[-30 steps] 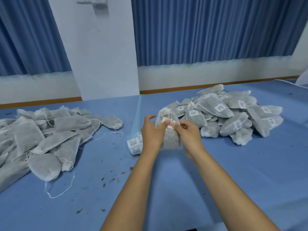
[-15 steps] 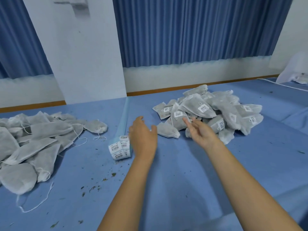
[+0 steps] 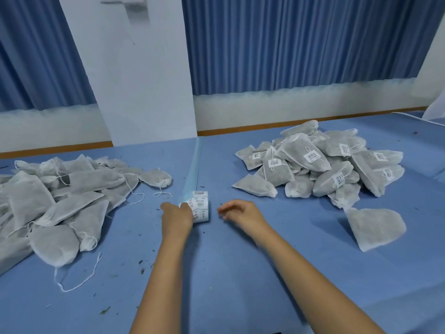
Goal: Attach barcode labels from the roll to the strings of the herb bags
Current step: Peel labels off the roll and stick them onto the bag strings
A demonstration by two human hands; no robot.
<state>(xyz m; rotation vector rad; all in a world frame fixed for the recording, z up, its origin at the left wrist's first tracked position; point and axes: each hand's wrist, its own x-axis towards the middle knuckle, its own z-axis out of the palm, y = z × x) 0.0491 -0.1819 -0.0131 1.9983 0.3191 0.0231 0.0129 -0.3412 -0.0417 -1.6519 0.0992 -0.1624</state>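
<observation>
The barcode label roll (image 3: 201, 208) lies on the blue table (image 3: 240, 273) at centre, its blue backing strip (image 3: 192, 162) running away from me. My left hand (image 3: 176, 221) grips the roll's left side, thumb over the labels. My right hand (image 3: 242, 213) hovers just right of the roll, fingers loosely curled and holding nothing; it is blurred. A heap of unlabelled herb bags (image 3: 60, 196) with loose white strings lies at the left. Herb bags bearing barcode labels (image 3: 325, 165) are heaped at the right.
A single herb bag (image 3: 375, 227) lies apart, in front of the right heap. Herb crumbs are scattered over the cloth near my left forearm. A loose string (image 3: 79, 280) trails from the left heap. White pillar (image 3: 134, 80) and blue curtains stand behind the table.
Both hands held a labelled bag a second ago. They let it go by the right heap, then drew back; my left hand now grips the label roll.
</observation>
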